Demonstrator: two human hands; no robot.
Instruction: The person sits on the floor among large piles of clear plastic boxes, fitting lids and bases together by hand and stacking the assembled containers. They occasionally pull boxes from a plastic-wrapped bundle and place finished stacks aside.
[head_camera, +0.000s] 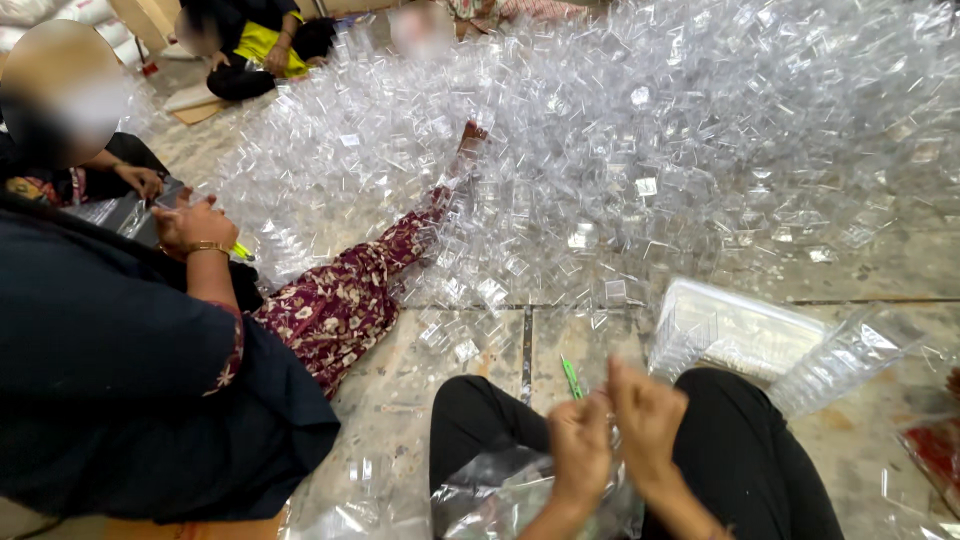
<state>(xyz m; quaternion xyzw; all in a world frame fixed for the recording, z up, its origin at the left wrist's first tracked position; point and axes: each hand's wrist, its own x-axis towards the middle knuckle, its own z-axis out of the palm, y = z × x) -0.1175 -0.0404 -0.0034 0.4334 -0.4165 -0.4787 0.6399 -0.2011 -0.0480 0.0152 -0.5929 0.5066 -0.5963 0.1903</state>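
Observation:
I sit on the floor with crossed legs in black trousers. My left hand (578, 445) and my right hand (645, 420) are close together above my lap, both blurred by motion. A thin green stick (571, 377) pokes up from my left hand. Whether my right hand holds anything is unclear. A clear plastic bag (500, 495) lies in my lap under the hands. A huge heap of small clear plastic pieces (620, 140) covers the floor ahead.
A stack of nested clear pieces (845, 360) and a clear plastic tray (735, 330) lie by my right knee. A person in dark blue (110, 390) sits at the left, one leg in floral trousers (350, 290) stretched into the heap. More people sit at the back left.

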